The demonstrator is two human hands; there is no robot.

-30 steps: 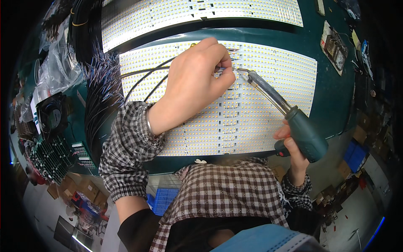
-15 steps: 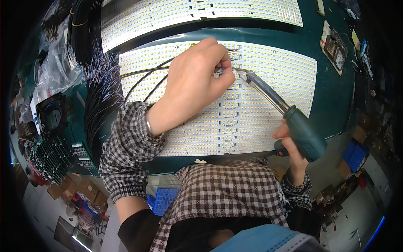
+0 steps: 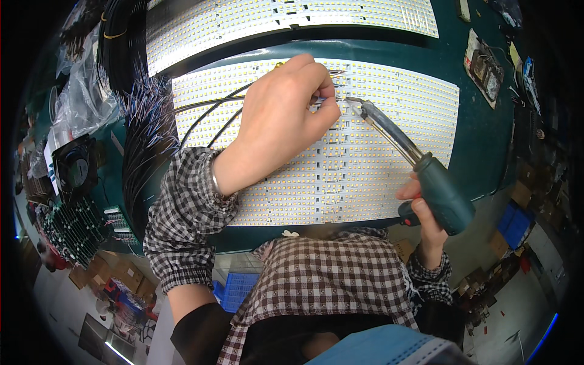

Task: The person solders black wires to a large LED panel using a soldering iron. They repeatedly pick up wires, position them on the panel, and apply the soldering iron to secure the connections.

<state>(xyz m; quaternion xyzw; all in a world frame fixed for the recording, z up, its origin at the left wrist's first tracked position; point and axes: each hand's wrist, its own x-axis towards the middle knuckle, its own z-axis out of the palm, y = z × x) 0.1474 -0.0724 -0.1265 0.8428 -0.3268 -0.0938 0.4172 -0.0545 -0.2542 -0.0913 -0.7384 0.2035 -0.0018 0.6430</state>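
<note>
A white LED circuit board panel (image 3: pixel 401 158) with rows of small yellow lights lies on the green work surface. Over its upper middle, my left hand (image 3: pixel 286 109) pinches a thin black cable (image 3: pixel 207 104), its fingertips close to a row of connection pads. My right hand (image 3: pixel 426 213) grips the dark green handle of a soldering iron (image 3: pixel 443 188). The iron slants up and left, and its tip is just right of my left fingertips, over the panel. More black cables run under my left wrist; the wire ends at my fingers are partly hidden.
Another LED panel (image 3: pixel 292 24) lies at the far side. On the left hang a bundle of black cables (image 3: pixel 143 109) with stripped coloured ends, a clear plastic bag (image 3: pixel 79 103) and a small fan (image 3: pixel 76 170). A worn soldering sponge-like tray (image 3: pixel 483 67) sits at the far right.
The soldering iron has shifted slightly right, its tip drawing a little away from my left fingertips. My left hand holds its place.
</note>
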